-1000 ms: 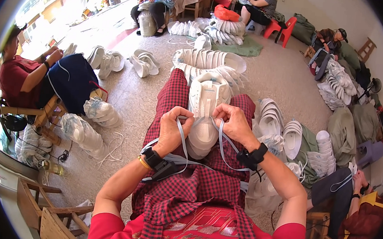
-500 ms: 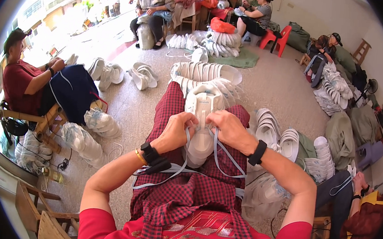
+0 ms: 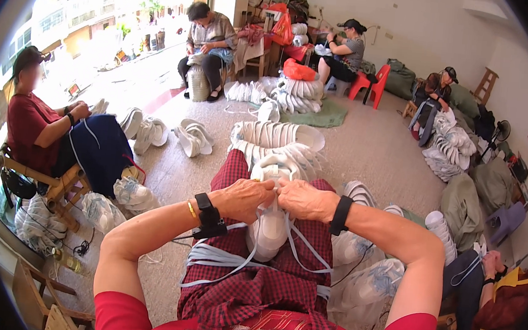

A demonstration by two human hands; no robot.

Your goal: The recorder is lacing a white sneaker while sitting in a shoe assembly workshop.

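A white sneaker (image 3: 266, 236) rests on my lap, its toe end toward me, between my checked-trousered thighs. My left hand (image 3: 247, 201) and my right hand (image 3: 306, 200) meet over its lacing area, fingers pinched together on a pale blue-grey shoelace (image 3: 307, 246). One lace end trails down from each hand in a loose curve. My fingers cover the eyelets and most of the tongue. A bundle of similar laces (image 3: 216, 260) lies across my left thigh, beside the checked apron (image 3: 238, 294).
Rows of white shoes (image 3: 279, 135) stand beyond my knees. More shoes in clear plastic (image 3: 369, 285) lie at my right. Co-workers sit around, one in a maroon shirt (image 3: 37, 125) at the left. A red chair (image 3: 370, 86) and green sacks (image 3: 464, 202) stand farther off.
Both hands have come closer together over the sneaker, and the lace loops between them have drawn in. The whole view has shifted, with the room now lower in the picture.
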